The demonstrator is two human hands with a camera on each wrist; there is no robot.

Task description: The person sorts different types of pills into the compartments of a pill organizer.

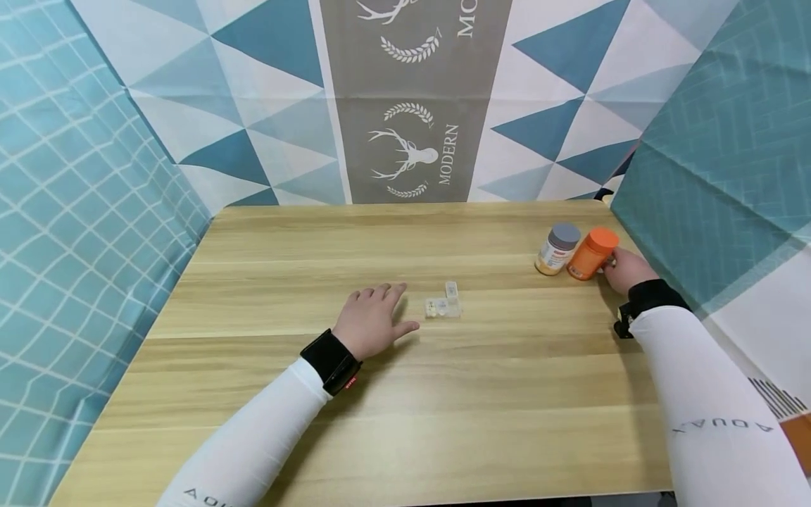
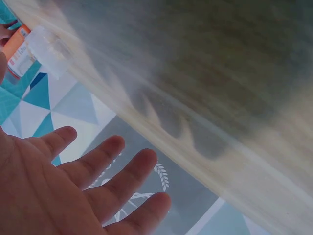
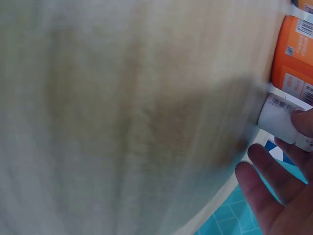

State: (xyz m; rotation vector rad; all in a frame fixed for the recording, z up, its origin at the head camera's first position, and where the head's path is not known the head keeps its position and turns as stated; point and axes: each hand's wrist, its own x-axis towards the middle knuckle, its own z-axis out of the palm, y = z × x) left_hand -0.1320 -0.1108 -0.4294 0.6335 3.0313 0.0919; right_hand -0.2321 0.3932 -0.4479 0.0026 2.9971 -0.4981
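My right hand (image 1: 629,271) is at the table's far right, beside an orange bottle (image 1: 592,253) with an orange cap. In the right wrist view, its thumb and a finger pinch a small white bottle (image 3: 281,117) with a barcode label, mostly hidden in the head view. Left of the orange one stands a grey-capped bottle (image 1: 557,249) with a pale label. Near the middle of the table is a small clear plastic pill case (image 1: 443,307), one lid raised; pale contents show in a compartment. Just left of it my left hand (image 1: 369,320) hovers, fingers spread, holding nothing.
The wooden table (image 1: 304,267) has its far edge against a patterned cloth (image 1: 405,98). Blue-green cloth hangs at the left side (image 1: 95,211) and at the right side (image 1: 709,162). The bottles stand close to the table's right edge.
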